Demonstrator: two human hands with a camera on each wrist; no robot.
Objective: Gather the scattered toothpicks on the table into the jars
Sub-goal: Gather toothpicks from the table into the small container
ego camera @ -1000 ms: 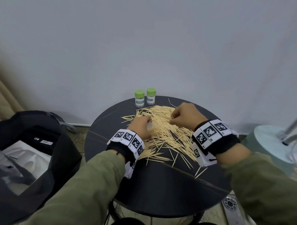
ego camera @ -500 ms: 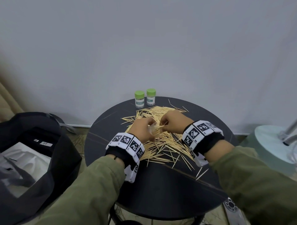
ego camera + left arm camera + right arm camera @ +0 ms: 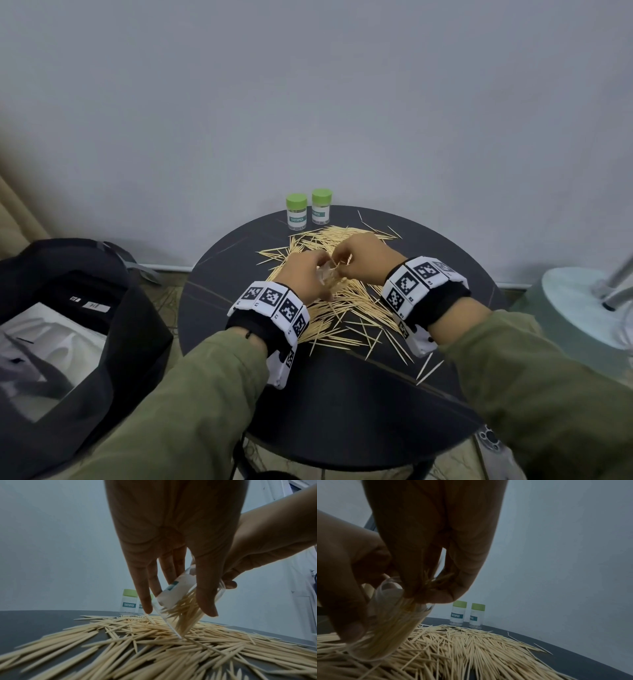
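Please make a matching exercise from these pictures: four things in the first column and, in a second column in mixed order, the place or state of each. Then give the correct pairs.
Things
1. open clear jar
2. two green-lidded jars
3. right hand
4. black bag

Places or states
A. beside the table, on the person's left
B. standing closed at the table's far edge
C. tilted, held in the left hand, partly filled
D. pinching a bundle of toothpicks at the jar's mouth

Pairs: 1-C, 2-B, 3-D, 4-A
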